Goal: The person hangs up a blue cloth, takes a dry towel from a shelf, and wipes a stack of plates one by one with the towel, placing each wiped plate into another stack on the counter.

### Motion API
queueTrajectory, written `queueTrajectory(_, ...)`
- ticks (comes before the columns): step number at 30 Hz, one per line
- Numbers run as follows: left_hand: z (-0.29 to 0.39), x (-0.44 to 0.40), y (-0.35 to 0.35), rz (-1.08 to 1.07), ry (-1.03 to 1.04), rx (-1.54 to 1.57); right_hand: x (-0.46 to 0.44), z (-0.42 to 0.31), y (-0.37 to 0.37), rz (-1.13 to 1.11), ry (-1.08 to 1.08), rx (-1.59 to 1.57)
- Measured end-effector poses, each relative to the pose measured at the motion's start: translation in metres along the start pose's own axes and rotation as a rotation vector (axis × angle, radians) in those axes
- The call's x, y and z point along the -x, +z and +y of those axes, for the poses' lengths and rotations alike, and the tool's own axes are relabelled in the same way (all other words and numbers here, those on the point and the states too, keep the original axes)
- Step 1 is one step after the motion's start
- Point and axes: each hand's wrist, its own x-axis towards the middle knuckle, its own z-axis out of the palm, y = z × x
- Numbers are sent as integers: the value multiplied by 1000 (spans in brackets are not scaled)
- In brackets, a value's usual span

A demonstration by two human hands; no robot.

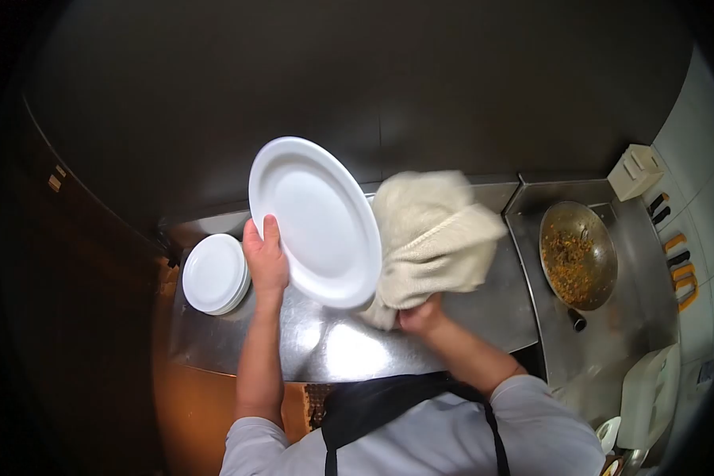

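My left hand [266, 258] grips a white oval plate [319, 222] by its left rim, thumb on the upper face. The plate is tilted up above the steel counter [293, 349]. At its right side, a cream cloth [436, 238] hangs bunched and slightly blurred, with my right hand [422, 315] closed on its lower end. The cloth overlaps the plate's right edge in view; whether they touch I cannot tell. Left of my left hand, a short stack of white round plates [214, 272] rests on the counter.
On the right, a steel pan [579, 254] holds browned food, its dark handle pointing toward me. Several knives [678, 262] with black or orange handles hang on the tiled wall. A beige box [636, 172] sits in the back corner, and a white container [649, 397] at lower right.
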Motion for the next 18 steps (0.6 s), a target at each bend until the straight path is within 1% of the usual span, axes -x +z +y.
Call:
queueTrajectory(1,3,6,-14,-47,-29,-106,-2,3,-5,7,-101,236)
queueTrajectory(2,7,13,-24,-92,-54,-207,-27,-22,6,48,-3,142)
queueTrajectory(3,13,26,-28,-152,-25,-214,-53,-46,17,98,90,43)
queueTrajectory(4,20,43,-26,-210,6,-222,-63,-31,21,32,21,125)
queueTrajectory(6,13,63,-20,-246,-19,8,-84,-2,30,-84,-130,276)
queueTrajectory(7,-1,66,-17,-225,-74,248,-70,3,48,-74,-94,233)
queueTrajectory(8,-9,68,-23,-161,-92,309,-47,9,68,-68,-13,147)
queueTrajectory(9,-6,65,-32,-78,-125,266,-24,4,91,-8,210,-99)
queueTrajectory(10,0,59,-45,9,-157,223,-6,-1,108,70,385,-311)
queueTrajectory(11,4,54,-60,102,-190,183,7,-9,121,141,507,-438)
queueTrajectory(12,-15,47,-90,99,-172,9,14,1,114,34,404,-394)
queueTrajectory(13,-10,52,-101,90,-186,8,16,0,112,-60,293,-355)
queueTrajectory(14,-2,52,-108,66,-193,6,8,0,110,-54,161,-215)
queueTrajectory(15,4,50,-112,35,-196,7,-7,-1,103,-99,77,-161)
queueTrajectory(16,5,56,-111,-46,-194,-29,-33,1,100,-187,111,-391)
queueTrajectory(18,5,70,-95,-120,-124,128,-42,10,105,-224,213,-552)
